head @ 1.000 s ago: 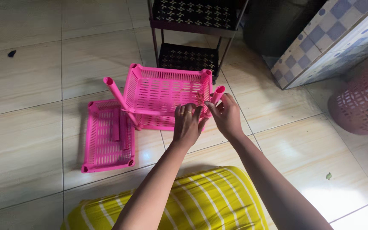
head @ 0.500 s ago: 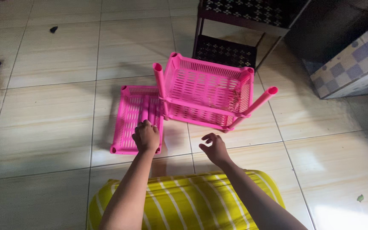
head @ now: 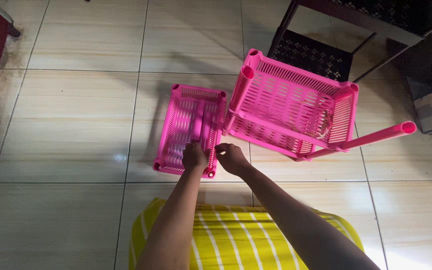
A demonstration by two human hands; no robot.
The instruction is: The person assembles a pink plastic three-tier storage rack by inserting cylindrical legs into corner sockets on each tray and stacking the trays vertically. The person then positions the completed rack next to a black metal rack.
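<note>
from my feed it looks about halfway: one pink basket [head: 296, 107] already has poles [head: 376, 136] plugged in and lies tipped on the tiled floor [head: 76, 125], while my left hand [head: 194, 156] and right hand [head: 231, 158] both grip the flat pink tray's [head: 188, 127] near edge, which has no poles yet

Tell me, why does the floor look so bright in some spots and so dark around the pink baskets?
Head view: light glares off the glossy floor tiles at left and lower right; the top right corner by the dark rack is deep in shadow; the flat pink tray and tilted pink basket stay sharp, as do the left hand and right hand.
</note>
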